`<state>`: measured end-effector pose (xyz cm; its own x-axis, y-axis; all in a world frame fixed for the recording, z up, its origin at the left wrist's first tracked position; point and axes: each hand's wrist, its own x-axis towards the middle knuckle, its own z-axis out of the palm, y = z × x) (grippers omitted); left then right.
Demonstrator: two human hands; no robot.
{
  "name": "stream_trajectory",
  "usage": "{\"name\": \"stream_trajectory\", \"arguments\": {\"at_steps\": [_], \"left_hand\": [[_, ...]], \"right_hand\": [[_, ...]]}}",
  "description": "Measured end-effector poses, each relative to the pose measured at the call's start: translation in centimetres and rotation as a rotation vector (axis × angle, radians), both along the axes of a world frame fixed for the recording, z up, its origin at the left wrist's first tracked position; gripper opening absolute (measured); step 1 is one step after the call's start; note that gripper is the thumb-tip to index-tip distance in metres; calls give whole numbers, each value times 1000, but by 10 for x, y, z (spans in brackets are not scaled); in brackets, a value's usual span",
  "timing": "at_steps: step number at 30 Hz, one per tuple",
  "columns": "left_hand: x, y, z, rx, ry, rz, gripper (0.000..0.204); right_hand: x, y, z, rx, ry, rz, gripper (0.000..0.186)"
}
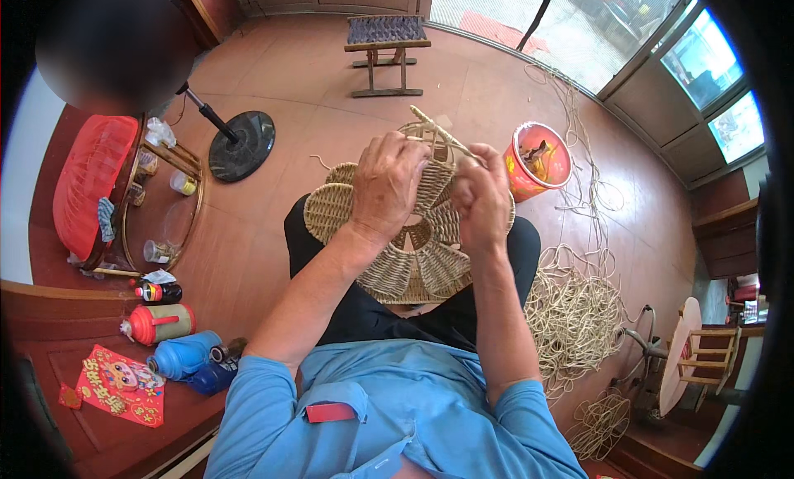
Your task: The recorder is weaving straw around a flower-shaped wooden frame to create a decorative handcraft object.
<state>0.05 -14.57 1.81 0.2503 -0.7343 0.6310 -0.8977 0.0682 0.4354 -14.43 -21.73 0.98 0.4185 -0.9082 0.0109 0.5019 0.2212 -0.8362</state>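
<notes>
A flower-shaped woven piece (385, 272) of tan twisted cord rests over my lap, its petal sections spreading around a small opening in the middle. My left hand (385, 181) is closed at the far petal, its fingers gripping the woven edge by the bare frame rods. Opposite it, my right hand (482, 190) is closed around a length of cord (442, 130) that slants up to the left above the frame. Part of the far petal is hidden behind my hands.
A pink bucket (538, 161) stands beyond my right knee. Loose tan cord (575, 318) lies heaped on the floor at the right, with strands trailing toward the doorway. A small stool (386, 45) is ahead; a round black stand base (241, 147) and a glass-topped rack (165, 206) are left.
</notes>
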Motion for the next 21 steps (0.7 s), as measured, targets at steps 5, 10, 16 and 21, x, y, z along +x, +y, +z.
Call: {"name": "stream_trajectory", "arguments": {"at_steps": [5, 10, 16, 21], "left_hand": [[-7, -5, 0, -39, -29, -44, 11], [-11, -15, 1, 150, 53, -70, 12], [-15, -25, 5, 282, 147, -12, 21], [-13, -29, 9, 350, 236, -6, 21]], "right_hand": [[-53, -30, 12, -23, 21, -48, 19], [-111, -67, 12, -67, 70, -307, 25], [-184, -99, -6, -47, 239, -456, 31], [-162, -57, 3, -634, 1530, -527, 19]]}}
